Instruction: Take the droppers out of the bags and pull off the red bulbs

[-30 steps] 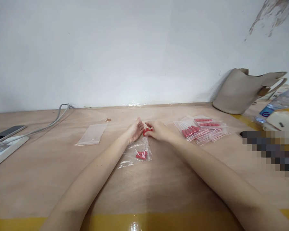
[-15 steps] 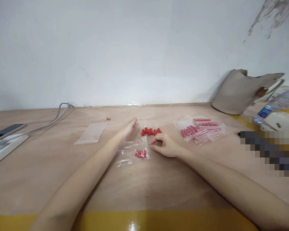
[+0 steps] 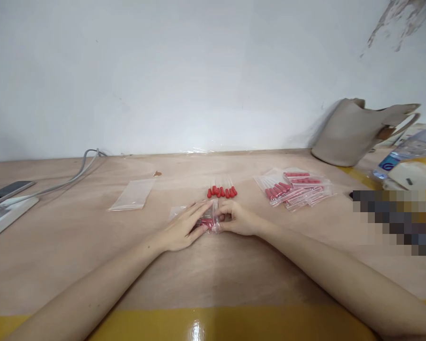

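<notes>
My left hand (image 3: 186,226) lies flat over a clear zip bag (image 3: 216,208), fingers stretched out across it. Inside that bag are red-bulbed glass droppers (image 3: 206,222), partly hidden under my fingers. At the bag's right edge, my right hand (image 3: 239,218) is closed in a pinch on its zip end. Just beyond both hands lies a row of loose droppers (image 3: 221,192), red bulbs toward me and thin clear tubes pointing at the wall.
Filled bags of droppers (image 3: 298,187) are piled to the right. A stack of flat clear bags (image 3: 132,195) lies left. Farther out are a grey cable (image 3: 80,174), a phone (image 3: 12,190), a white power strip (image 3: 12,218), a beige bag (image 3: 358,135) and a plastic bottle (image 3: 408,149).
My left hand has come back from beside the loose droppers and now rests on the bag. My right hand has closed on the bag's right edge.
</notes>
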Available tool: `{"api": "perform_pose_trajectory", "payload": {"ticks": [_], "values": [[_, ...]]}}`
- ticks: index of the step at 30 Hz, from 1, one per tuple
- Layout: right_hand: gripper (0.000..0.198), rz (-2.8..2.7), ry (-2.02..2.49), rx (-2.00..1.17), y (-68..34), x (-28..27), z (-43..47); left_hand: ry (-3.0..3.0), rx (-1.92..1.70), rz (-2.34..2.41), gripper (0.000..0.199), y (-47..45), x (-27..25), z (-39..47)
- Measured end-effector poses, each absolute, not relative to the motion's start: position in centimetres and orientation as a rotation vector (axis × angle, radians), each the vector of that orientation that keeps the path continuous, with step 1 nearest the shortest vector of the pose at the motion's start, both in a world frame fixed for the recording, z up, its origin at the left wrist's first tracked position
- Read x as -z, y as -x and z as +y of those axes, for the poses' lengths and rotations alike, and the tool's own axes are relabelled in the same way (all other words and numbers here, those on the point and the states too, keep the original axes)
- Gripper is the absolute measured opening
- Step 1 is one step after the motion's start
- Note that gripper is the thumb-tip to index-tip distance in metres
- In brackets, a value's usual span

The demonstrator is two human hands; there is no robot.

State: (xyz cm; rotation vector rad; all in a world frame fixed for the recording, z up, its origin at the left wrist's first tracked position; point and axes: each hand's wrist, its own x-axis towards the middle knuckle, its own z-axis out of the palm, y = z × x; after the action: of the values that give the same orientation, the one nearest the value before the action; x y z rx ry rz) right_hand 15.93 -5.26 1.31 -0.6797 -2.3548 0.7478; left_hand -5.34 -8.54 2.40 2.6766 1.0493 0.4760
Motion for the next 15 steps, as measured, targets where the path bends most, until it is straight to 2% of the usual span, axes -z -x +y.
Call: {"api": "perform_pose_trajectory", "payload": {"ticks": [10, 15], "values": [[0.011, -2.346, 0.677, -0.65, -15.2, -2.4, -6.3, -2.674, -0.59, 1.002, 0.06, 5.5, -1.6, -8.4], [0.017, -2.327, 0.622, -0.771, -15.0, -2.7, -6.4, -2.706, -0.594, 0.995, 0.062, 5.6, -1.5, -8.3]]}}
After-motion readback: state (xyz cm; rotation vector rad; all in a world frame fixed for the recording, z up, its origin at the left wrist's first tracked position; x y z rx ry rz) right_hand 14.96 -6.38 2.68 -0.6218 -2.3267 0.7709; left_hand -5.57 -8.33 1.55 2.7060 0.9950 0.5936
